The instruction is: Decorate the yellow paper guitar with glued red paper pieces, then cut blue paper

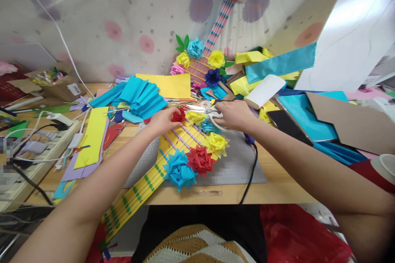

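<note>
My left hand (163,122) pinches a small red paper flower (178,116) at the upper edge of a yellow paper guitar (150,181). In my right hand (235,114) is a pair of scissors (212,111), its blades pointing left toward that flower. The guitar lies slanted on a grey mat (243,164), with its neck reaching past the table's front edge. Around its body sit a large blue flower (180,170), a red flower (201,160) and a yellow flower (217,144). Another blue flower (210,125) lies partly under the scissors.
A pink paper guitar (219,24) leans against the curtain behind. Folded blue paper (143,98) and yellow sheets (91,137) lie left, near a power strip (37,160). At right are a dark phone (289,126), cardboard (354,119) and a cup (385,168). A black cord (251,172) crosses the mat.
</note>
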`<action>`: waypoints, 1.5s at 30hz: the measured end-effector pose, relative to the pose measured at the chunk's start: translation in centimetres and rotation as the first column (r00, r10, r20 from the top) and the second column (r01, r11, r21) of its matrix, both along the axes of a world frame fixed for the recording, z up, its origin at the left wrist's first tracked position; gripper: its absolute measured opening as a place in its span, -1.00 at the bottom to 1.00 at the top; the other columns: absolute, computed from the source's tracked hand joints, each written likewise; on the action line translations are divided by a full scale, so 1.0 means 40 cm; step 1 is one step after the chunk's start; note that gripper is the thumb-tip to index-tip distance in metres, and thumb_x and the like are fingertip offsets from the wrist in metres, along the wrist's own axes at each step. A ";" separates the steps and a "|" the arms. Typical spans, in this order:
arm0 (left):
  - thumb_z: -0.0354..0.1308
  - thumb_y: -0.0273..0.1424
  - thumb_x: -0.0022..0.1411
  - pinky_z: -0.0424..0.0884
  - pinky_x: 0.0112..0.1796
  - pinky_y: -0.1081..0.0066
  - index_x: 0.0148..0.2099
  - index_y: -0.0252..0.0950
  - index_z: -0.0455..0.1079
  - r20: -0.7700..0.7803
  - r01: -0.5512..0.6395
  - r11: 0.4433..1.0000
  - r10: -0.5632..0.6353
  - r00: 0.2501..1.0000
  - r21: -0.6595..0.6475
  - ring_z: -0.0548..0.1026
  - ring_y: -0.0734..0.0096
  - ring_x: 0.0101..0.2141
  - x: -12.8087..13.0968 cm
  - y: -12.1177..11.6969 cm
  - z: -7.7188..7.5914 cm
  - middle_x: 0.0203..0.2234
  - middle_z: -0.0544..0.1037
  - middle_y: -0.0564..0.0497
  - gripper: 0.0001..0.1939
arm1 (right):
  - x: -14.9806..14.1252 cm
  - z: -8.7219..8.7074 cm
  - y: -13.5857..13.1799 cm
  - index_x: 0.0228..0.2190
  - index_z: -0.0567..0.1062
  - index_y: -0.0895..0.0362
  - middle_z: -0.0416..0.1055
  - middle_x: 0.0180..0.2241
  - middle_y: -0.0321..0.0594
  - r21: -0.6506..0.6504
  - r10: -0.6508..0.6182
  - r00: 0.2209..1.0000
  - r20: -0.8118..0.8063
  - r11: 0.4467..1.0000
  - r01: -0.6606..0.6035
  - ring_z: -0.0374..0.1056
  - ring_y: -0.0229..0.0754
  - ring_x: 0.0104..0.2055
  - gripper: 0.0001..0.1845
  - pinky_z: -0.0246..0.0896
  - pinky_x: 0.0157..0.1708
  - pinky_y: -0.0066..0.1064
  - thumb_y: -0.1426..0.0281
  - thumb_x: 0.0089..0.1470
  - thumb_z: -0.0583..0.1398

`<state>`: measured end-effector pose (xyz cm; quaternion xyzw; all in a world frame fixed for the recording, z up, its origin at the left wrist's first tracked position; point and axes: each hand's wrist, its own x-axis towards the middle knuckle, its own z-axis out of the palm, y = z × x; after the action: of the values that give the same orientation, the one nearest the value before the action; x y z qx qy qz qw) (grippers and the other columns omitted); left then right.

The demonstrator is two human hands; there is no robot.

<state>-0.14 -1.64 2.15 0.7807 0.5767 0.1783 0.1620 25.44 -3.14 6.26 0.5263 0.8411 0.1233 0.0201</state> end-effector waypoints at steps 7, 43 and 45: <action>0.12 -0.25 0.07 0.13 -0.44 0.42 -0.33 -0.15 0.47 -0.154 -0.018 0.996 0.031 0.988 0.084 0.43 0.27 -0.36 0.033 -0.001 -0.009 -0.40 0.55 0.01 -0.85 | 0.004 0.002 -0.004 -0.31 0.40 0.14 0.48 -0.29 -0.06 -0.008 -0.012 1.000 0.008 1.000 0.012 0.38 -0.05 -0.28 -0.58 0.01 -0.45 -0.38 0.07 0.04 -0.02; 0.03 -0.26 0.08 0.16 -0.46 0.42 -0.28 -0.18 0.46 -0.255 0.010 0.998 0.008 0.967 0.070 0.46 0.27 -0.38 0.015 0.000 0.005 -0.40 0.55 0.01 -0.77 | -0.002 0.003 -0.003 -0.33 0.39 0.14 0.47 -0.29 -0.08 -0.010 -0.002 1.000 0.021 1.000 0.002 0.39 -0.05 -0.30 -0.57 0.00 -0.47 -0.37 0.06 0.05 -0.03; 0.02 -0.27 0.07 0.18 -0.45 0.42 -0.26 -0.17 0.46 -0.313 0.023 0.997 0.004 0.950 0.080 0.47 0.28 -0.35 0.015 -0.002 0.009 -0.37 0.56 0.02 -0.76 | -0.002 0.002 -0.002 -0.32 0.39 0.14 0.47 -0.29 -0.08 -0.009 -0.003 1.000 0.024 1.000 0.003 0.39 -0.06 -0.30 -0.57 0.01 -0.46 -0.37 0.06 0.05 -0.03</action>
<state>0.47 -1.73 2.51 0.8078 0.5834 0.0753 0.0371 25.38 -3.22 6.34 0.5260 0.8404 0.1260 0.0329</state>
